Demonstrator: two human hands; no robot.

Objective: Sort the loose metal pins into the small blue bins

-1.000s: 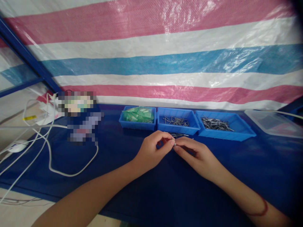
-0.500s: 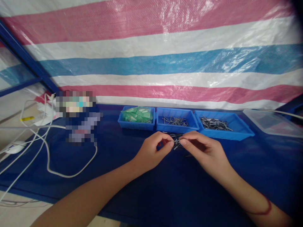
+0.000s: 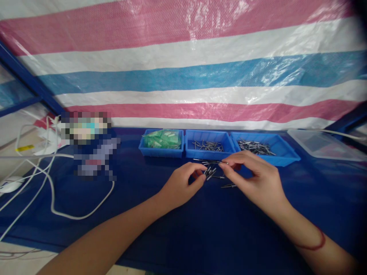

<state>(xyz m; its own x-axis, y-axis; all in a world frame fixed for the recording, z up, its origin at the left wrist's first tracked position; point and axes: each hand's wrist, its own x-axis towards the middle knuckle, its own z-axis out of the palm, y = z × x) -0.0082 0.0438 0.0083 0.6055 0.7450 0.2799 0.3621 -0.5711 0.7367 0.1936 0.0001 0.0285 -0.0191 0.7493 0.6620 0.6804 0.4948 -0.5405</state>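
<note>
Small metal blind rivets (image 3: pixel 210 173) lie in a loose pile on the blue table, with more just behind and to the right. My left hand (image 3: pixel 183 181) is at the pile's left side, thumb and index finger curved with a small gap between the tips; nothing shows held there. My right hand (image 3: pixel 255 177) pinches a thin blind rivet between thumb and index finger, above the right side of the pile. Another rivet (image 3: pixel 228 186) lies under that hand. The right hand's other fingers are partly hidden.
Behind the hands stand three blue bins: one with a green bag (image 3: pixel 162 139), a middle bin (image 3: pixel 208 154) and a right bin (image 3: pixel 286 154), both with metal rivets. A clear plastic lid (image 3: pixel 321 145) lies at right. White cables (image 3: pixel 83 217) loop across the left side.
My hands have come apart from fingertips nearly meeting. The right hand has moved slightly right with a rivet, and the left hand's fingertips have parted a little. The view has shifted slightly.
</note>
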